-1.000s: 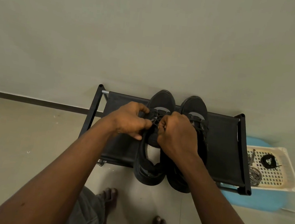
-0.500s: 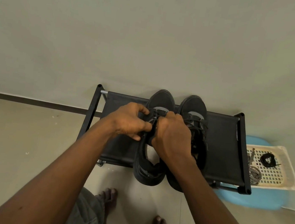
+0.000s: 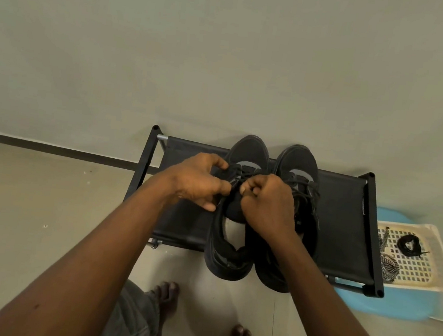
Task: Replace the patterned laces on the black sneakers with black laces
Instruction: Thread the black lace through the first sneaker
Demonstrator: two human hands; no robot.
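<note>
Head view: left hand (image 3: 196, 183), right hand (image 3: 267, 203) pinch thin black lace (image 3: 239, 170); black fabric sneaker (image 3: 249, 150) runs 6-to-12 o'clock between them.

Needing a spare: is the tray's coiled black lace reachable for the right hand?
Probably yes: the coiled black lace lies uncovered on the tray, beside the rack; the right hand must first release the sneaker's lace.
</note>
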